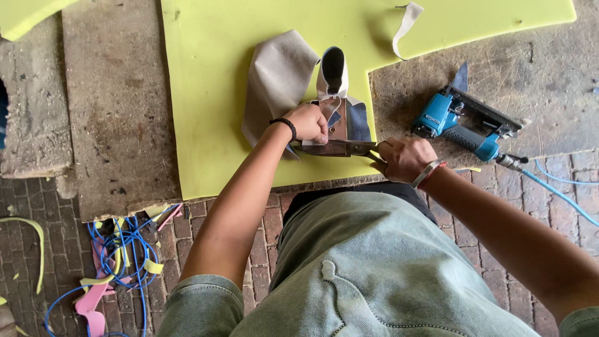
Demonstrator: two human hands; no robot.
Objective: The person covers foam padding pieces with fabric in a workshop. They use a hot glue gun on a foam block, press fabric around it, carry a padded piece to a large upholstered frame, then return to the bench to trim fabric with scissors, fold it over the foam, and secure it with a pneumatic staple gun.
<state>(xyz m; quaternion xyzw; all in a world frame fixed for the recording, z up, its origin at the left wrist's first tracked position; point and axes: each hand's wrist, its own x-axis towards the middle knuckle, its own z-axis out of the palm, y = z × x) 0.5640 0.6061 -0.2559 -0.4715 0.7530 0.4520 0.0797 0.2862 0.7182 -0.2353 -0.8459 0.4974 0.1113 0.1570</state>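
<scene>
My left hand [310, 122], with a black band on the wrist, presses down on a beige and white fabric piece [277, 81] lying on a yellow-green foam sheet [212, 93]. My right hand [404, 158], wearing a metal bangle, grips the handles of large metal scissors [337, 148]. The blades point left, under my left hand, at the near edge of the fabric. A white tube-shaped part of the fabric [332, 72] with a dark opening stands just beyond my left hand.
A blue pneumatic staple gun [462, 122] lies on the worn wooden board [118, 100] to the right, its blue air hose [561, 193] trailing off. A fabric strip [404, 28] lies on the foam. Blue hose coils and foam scraps [118, 262] litter the brick floor at left.
</scene>
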